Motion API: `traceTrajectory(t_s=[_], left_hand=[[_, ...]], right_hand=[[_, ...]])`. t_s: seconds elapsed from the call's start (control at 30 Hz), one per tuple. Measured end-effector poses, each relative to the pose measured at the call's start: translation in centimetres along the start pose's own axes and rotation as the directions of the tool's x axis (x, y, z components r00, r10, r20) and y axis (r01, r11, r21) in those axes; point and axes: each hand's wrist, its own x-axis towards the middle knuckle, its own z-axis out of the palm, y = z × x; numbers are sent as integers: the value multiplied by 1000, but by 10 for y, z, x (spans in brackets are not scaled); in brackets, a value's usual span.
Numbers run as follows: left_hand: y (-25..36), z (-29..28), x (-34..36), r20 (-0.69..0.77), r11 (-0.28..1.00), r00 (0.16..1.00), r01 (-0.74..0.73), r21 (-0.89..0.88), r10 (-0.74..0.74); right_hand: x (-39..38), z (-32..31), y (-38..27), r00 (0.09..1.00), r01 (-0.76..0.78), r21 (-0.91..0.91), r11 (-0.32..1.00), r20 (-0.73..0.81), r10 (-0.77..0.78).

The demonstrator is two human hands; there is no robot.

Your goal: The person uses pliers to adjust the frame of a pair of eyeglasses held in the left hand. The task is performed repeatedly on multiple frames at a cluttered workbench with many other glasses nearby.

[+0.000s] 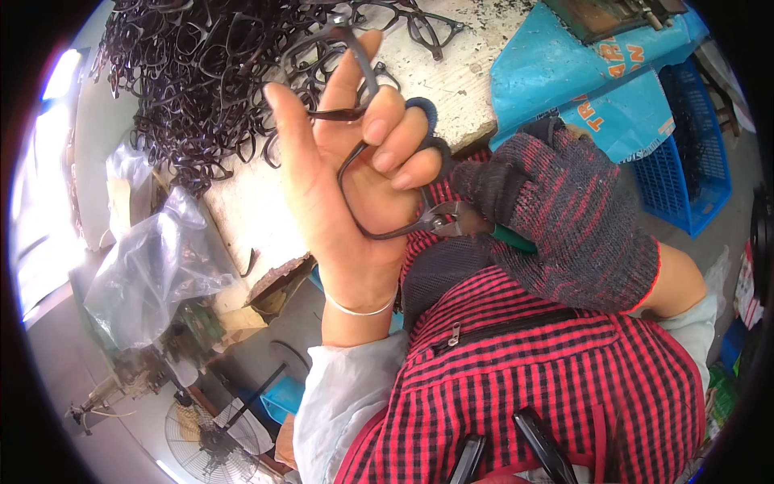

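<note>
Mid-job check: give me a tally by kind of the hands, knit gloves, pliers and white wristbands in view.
Hands: 2 (left hand, right hand)
Knit glove: 1
Pliers: 1
White wristband: 1
Total: 5

The left hand (380, 198) has a dark glasses frame (334, 115), the right hand (540, 185) a grey, red-flecked glove (584, 218), with a red-and-black checked apron (536, 371) below both.

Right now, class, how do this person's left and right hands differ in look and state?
The left hand is bare; the right hand wears a dark grey-and-red knit glove. The left hand holds a dark, curved eyeglass frame; the right hand grasps green-handled metal pliers. Both emerge from pale sleeves.
</note>
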Motion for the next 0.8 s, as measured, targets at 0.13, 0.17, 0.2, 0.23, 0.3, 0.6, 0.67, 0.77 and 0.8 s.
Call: traceTrajectory(t_s=[0.13,0.17,0.2,0.23,0.3,0.6,0.67,0.77,0.8], left_hand=[[2,11,-2,-28,999,1000,-9,49,10],[1,13,-1,-32,998,999,-13,58,15],[0,15,-1,-35,997,999,-19,70,22],[0,16,-2,-36,997,999,-20,71,22],[-1,18,-2,-40,997,999,-21,72,23],[0,12,-3,-13,1000,1000,-29,-3,29],[4,12,-3,20,995,996,-93,45,92],[7,13,-5,63,978,984,-172,114,166],[6,13,-5,83,973,979,-196,121,187]], right_hand=[[3,-1,1,999,42,-128,991,-21,-45],[2,-2,1,998,52,-160,986,-18,-55],[3,-2,3,998,61,-186,981,-15,-65],[3,-3,3,997,69,-204,977,-6,-72],[1,-5,3,996,90,-236,967,16,-89],[4,9,15,986,-139,626,768,161,47],[6,7,14,980,-197,745,638,135,145],[3,6,7,996,-92,487,869,31,88],[2,4,5,999,-32,310,950,13,30]])
